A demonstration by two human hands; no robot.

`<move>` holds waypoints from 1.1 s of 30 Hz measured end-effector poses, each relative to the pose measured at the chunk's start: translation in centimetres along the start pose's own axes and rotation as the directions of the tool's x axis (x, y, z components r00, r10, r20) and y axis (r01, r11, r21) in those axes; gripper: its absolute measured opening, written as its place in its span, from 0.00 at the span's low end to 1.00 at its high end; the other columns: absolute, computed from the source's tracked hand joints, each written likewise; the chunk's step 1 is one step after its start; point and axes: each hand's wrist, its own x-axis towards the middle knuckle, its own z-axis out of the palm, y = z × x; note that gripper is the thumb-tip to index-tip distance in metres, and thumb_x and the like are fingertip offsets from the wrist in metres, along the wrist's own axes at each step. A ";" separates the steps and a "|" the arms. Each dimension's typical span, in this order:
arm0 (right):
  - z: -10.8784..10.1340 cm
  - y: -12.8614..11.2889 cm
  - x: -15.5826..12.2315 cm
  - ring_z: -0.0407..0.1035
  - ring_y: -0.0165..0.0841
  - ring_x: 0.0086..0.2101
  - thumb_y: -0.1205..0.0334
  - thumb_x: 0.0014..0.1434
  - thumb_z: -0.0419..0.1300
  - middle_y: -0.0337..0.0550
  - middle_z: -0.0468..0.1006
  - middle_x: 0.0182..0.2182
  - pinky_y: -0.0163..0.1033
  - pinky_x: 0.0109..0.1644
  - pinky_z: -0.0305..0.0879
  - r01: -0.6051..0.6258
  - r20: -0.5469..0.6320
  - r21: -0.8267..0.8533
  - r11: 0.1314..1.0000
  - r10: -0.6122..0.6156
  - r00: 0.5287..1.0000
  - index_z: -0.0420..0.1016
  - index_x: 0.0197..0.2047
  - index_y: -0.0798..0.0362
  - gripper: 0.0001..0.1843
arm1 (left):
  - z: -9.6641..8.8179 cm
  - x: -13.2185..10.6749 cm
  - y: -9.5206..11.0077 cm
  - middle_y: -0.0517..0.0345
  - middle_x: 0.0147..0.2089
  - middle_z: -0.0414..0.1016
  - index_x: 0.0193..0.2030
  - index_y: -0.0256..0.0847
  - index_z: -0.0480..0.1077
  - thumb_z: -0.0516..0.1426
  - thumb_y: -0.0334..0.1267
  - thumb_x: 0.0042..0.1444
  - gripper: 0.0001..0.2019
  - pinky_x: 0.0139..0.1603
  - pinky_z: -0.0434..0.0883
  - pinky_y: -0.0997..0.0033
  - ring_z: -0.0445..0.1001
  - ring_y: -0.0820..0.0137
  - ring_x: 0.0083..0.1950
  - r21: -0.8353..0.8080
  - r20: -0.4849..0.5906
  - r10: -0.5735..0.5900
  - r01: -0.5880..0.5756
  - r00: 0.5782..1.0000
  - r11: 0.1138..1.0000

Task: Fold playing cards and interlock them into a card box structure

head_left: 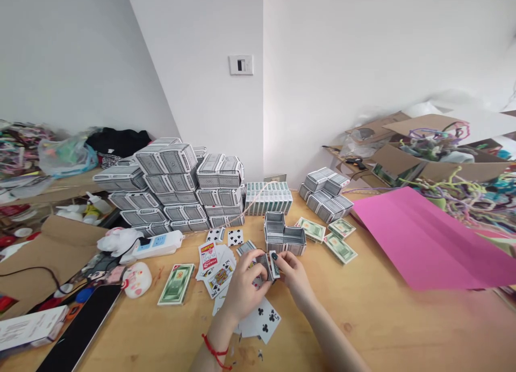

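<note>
Between both hands is a small box shape of folded playing cards (275, 269), held just above the wooden table. My left hand (246, 280) has its fingers curled round the left side, and my right hand (291, 272) pinches the right side. Just beyond stands an L-shaped group of open card boxes (284, 234), joined together. Loose playing cards (221, 275) lie fanned out to the left, with a red-and-yellow card on top. A five of clubs (268, 319) lies face up by my left wrist. How the cards are folded inside my grip is partly hidden by fingers.
Tall stacks of folded-card blocks (173, 184) stand at the back left, a smaller stack (325, 192) at the back right. Green card packs (176, 284) lie on the table (346, 329). Also there: a power strip (159, 245), a tablet-like black slab (78, 329), pink paper (427, 237), craft-filled boxes (439, 170).
</note>
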 end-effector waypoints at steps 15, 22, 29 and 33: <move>0.1 -0.3 -0.2 0.55 0.25 0.20 0.46 0.41 0.64 0.32 0.61 0.17 0.31 0.25 0.52 0.058 0.011 -0.213 0.975 -0.057 0.998 0.63 0.22 0.54 0.21 | 0.3 -0.1 -0.3 0.56 0.50 0.67 0.24 0.41 0.63 0.56 0.23 0.42 0.09 0.50 0.65 0.59 0.63 0.63 0.52 0.060 -0.029 0.041 -0.039 0.999 0.997; 0.1 0.3 -0.2 0.54 0.24 0.18 0.43 0.40 0.63 0.31 0.61 0.15 0.32 0.23 0.50 -0.018 0.040 -0.183 0.983 0.026 0.999 0.64 0.21 0.54 0.22 | 0.3 -0.1 -0.6 0.56 0.50 0.68 0.24 0.42 0.65 0.56 0.22 0.42 0.09 0.50 0.65 0.60 0.64 0.64 0.52 0.053 -0.034 0.030 -0.028 0.999 0.998; -0.1 1.1 0.0 0.55 0.25 0.20 0.48 0.43 0.64 0.33 0.63 0.18 0.32 0.24 0.51 -0.049 0.082 -0.079 0.996 0.055 0.995 0.68 0.24 0.55 0.18 | 0.5 -0.1 -0.6 0.55 0.49 0.70 0.23 0.42 0.66 0.56 0.22 0.42 0.09 0.50 0.66 0.59 0.66 0.63 0.51 0.050 -0.060 0.027 -0.024 0.998 0.998; -0.1 1.5 0.1 0.56 0.24 0.20 0.50 0.44 0.64 0.33 0.64 0.19 0.31 0.25 0.51 -0.068 0.089 -0.027 0.997 0.070 0.994 0.67 0.25 0.55 0.17 | 0.6 -0.2 -0.5 0.55 0.49 0.70 0.22 0.42 0.66 0.56 0.22 0.42 0.09 0.51 0.66 0.59 0.66 0.64 0.52 0.041 -0.075 0.023 -0.020 0.997 0.999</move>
